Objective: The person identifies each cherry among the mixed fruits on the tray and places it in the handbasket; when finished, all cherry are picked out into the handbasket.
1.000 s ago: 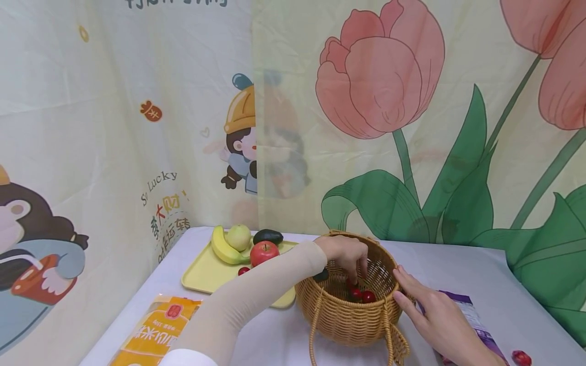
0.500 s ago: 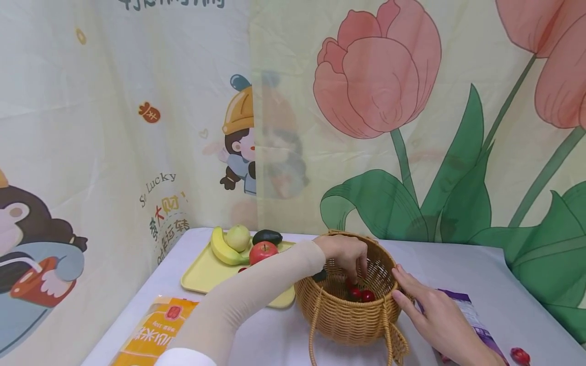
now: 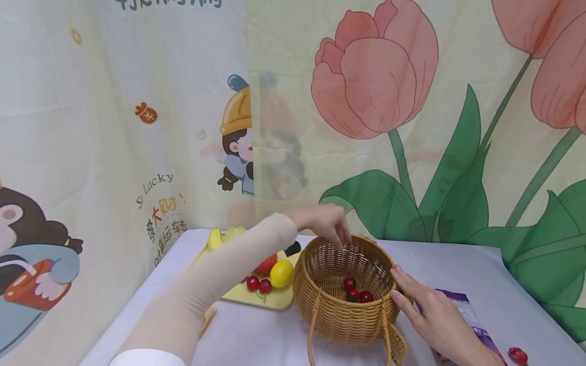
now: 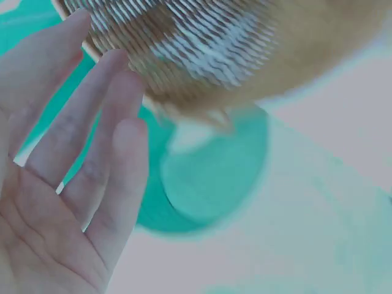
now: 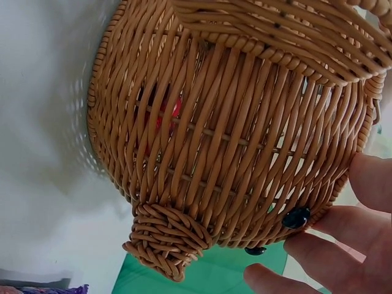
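Observation:
A round wicker basket point(image 3: 348, 320) stands on the white table, with three red cherries point(image 3: 365, 296) lying at its bottom. Over the far left part of its rim hangs my left hand point(image 3: 322, 222), fingers pointing loosely down and holding nothing. In the left wrist view the left hand's fingers point(image 4: 98, 141) are spread apart beside the basket's weave. My right hand point(image 3: 432, 310) rests its nearly straight fingers against the basket's right side, near the rim. From the right wrist view, these fingers point(image 5: 331, 239) touch the basket close to a black bead point(image 5: 296, 217).
Left of the basket, a yellow tray point(image 3: 256, 301) carries cherries point(image 3: 259, 285), a lemon point(image 3: 281, 273), a red apple point(image 3: 267, 265) and a banana point(image 3: 215, 238), partly behind my sleeve. A purple packet point(image 3: 471, 317) and a small red item point(image 3: 518, 355) lie to the right.
My left hand has risen out of the basket, moving up and left. Three cherries now show inside, and the lemon has come into sight. The right hand stays at the basket.

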`<state>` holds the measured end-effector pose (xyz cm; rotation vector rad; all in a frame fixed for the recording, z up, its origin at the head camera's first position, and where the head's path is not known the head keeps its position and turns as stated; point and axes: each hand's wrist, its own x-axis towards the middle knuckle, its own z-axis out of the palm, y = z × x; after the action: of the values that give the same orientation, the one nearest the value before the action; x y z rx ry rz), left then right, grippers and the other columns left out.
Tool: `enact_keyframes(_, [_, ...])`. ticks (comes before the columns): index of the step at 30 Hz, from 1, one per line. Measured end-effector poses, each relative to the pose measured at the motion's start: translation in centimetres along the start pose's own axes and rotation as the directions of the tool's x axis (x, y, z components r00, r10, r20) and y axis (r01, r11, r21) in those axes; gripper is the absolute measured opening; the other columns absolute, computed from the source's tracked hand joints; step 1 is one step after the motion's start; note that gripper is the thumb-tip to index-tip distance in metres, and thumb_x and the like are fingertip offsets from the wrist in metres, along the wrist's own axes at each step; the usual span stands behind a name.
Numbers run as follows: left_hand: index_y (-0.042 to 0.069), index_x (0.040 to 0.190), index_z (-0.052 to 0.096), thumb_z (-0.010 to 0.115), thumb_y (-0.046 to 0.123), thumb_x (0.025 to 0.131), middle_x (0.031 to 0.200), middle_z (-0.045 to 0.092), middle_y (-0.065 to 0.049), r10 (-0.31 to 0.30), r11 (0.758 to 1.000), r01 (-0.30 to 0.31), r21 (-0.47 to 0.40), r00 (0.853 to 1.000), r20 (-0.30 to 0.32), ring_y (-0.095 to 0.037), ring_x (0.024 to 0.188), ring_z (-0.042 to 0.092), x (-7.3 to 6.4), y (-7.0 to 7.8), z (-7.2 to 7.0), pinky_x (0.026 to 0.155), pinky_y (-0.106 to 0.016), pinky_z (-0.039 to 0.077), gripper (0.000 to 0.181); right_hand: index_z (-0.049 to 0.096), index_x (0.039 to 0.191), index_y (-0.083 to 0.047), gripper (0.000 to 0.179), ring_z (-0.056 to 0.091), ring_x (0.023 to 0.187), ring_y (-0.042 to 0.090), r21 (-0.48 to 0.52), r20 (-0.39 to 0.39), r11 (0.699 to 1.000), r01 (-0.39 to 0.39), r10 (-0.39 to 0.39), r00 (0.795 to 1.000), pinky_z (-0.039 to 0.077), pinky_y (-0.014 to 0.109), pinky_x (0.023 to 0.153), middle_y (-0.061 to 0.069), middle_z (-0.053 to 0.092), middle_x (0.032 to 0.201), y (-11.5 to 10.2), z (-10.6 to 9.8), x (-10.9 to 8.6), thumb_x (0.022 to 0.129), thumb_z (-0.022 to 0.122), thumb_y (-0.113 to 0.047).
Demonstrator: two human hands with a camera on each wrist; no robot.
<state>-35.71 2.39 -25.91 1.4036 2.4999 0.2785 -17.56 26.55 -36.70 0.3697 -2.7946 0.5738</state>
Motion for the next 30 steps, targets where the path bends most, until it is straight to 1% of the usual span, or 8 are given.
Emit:
enact_keyframes(3, [0.006, 0.119, 0.077, 0.079, 0.013, 0.09, 0.11, 0.079, -0.009, -0.033, 0.998, 0.031, -0.045, 0.999, -0.035, -0.015, 0.097, 0.078, -2.7, -1.8, -1.2, 0.079, -0.021, 0.06, 0.029, 0.047, 0.153, -0.009, 0.059, 0.055, 0.135, 0.043, 0.004, -0.005, 1.0, 0.003, -0.003, 1.0, 0.049, 0.064, 0.101, 0.015, 0.047, 0.156, -0.1, -0.1, 0.1, 0.106, 0.052, -0.045])
enact_keyframes(5, [0.004, 0.121, 0.076, 0.078, 0.011, 0.09, 0.113, 0.078, -0.011, -0.085, 0.993, 0.08, -0.086, 0.994, -0.064, -0.018, 0.099, 0.078, -4.8, -3.1, -1.7, 0.083, -0.026, 0.061, 0.031, 0.047, 0.153, -0.009, 0.06, 0.055, 0.135, 0.043, 0.01, -0.006, 1.0, 0.002, -0.002, 1.0, 0.049, 0.063, 0.101, 0.015, 0.047, 0.156, -0.3, 0.0, 0.2, 0.106, 0.052, -0.045])
enact_keyframes(9, [0.008, 0.118, 0.077, 0.079, 0.014, 0.09, 0.113, 0.079, -0.009, -0.175, 0.981, 0.158, -0.116, 0.972, -0.154, -0.02, 0.105, 0.076, -9.2, -5.9, -1.7, 0.094, -0.033, 0.059, 0.03, 0.046, 0.153, -0.01, 0.059, 0.055, 0.135, 0.043, 0.021, -0.015, 1.0, 0.007, -0.007, 1.0, 0.05, 0.062, 0.101, 0.016, 0.047, 0.156, -0.5, 0.0, 0.3, 0.106, 0.052, -0.045])
enact_keyframes(15, [0.009, 0.11, 0.081, 0.082, 0.016, 0.087, 0.108, 0.08, -0.008, -0.275, 0.958, 0.244, -0.152, 0.932, -0.237, -0.019, 0.098, 0.075, -16.4, -9.5, 1.2, 0.086, -0.032, 0.06, 0.024, 0.047, 0.153, -0.01, 0.059, 0.055, 0.136, 0.042, 0.017, -0.009, 1.0, 0.003, -0.002, 1.0, 0.049, 0.063, 0.102, 0.015, 0.047, 0.156, -0.5, 0.1, 0.2, 0.106, 0.052, -0.045])
enact_keyframes(18, [0.006, 0.108, 0.081, 0.082, 0.014, 0.086, 0.109, 0.079, -0.013, -0.292, 0.95, 0.247, -0.193, 0.922, -0.256, -0.021, 0.098, 0.074, -19.3, -11.1, 3.3, 0.081, -0.03, 0.059, 0.023, 0.047, 0.153, -0.01, 0.058, 0.055, 0.136, 0.042, 0.015, -0.013, 1.0, 0.003, -0.003, 1.0, 0.049, 0.063, 0.102, 0.014, 0.048, 0.156, -0.4, 0.0, 0.1, 0.106, 0.053, -0.044])
enact_keyframes(24, [0.002, 0.109, 0.08, 0.082, 0.012, 0.085, 0.111, 0.078, -0.015, -0.344, 0.921, 0.275, -0.275, 0.907, -0.245, -0.028, 0.099, 0.075, -22.3, -12.8, 7.3, 0.079, -0.03, 0.061, 0.026, 0.047, 0.153, -0.01, 0.059, 0.054, 0.137, 0.042, 0.003, -0.004, 1.0, -0.01, 0.01, 1.0, 0.049, 0.063, 0.102, 0.014, 0.047, 0.157, -0.2, -0.1, 0.0, 0.106, 0.052, -0.046])
enact_keyframes(27, [0.002, 0.109, 0.08, 0.083, 0.013, 0.084, 0.111, 0.079, -0.015, -0.358, 0.909, 0.281, -0.309, 0.905, -0.231, -0.023, 0.094, 0.075, -22.7, -13.1, 8.7, 0.075, -0.025, 0.059, 0.027, 0.046, 0.153, -0.01, 0.06, 0.054, 0.137, 0.042, 0.005, 0.009, 1.0, -0.019, 0.019, 1.0, 0.049, 0.063, 0.102, 0.014, 0.047, 0.157, -0.1, -0.1, 0.0, 0.106, 0.052, -0.047])
enact_keyframes(30, [0.002, 0.11, 0.079, 0.083, 0.012, 0.084, 0.112, 0.078, -0.015, -0.358, 0.907, 0.278, -0.317, 0.906, -0.228, -0.012, 0.075, 0.066, -22.7, -13.4, 9.5, 0.064, -0.02, 0.052, 0.029, 0.046, 0.153, -0.01, 0.06, 0.054, 0.137, 0.043, 0.008, 0.007, 1.0, -0.017, 0.017, 1.0, 0.049, 0.063, 0.102, 0.015, 0.047, 0.157, -0.1, -0.2, 0.0, 0.106, 0.052, -0.046])
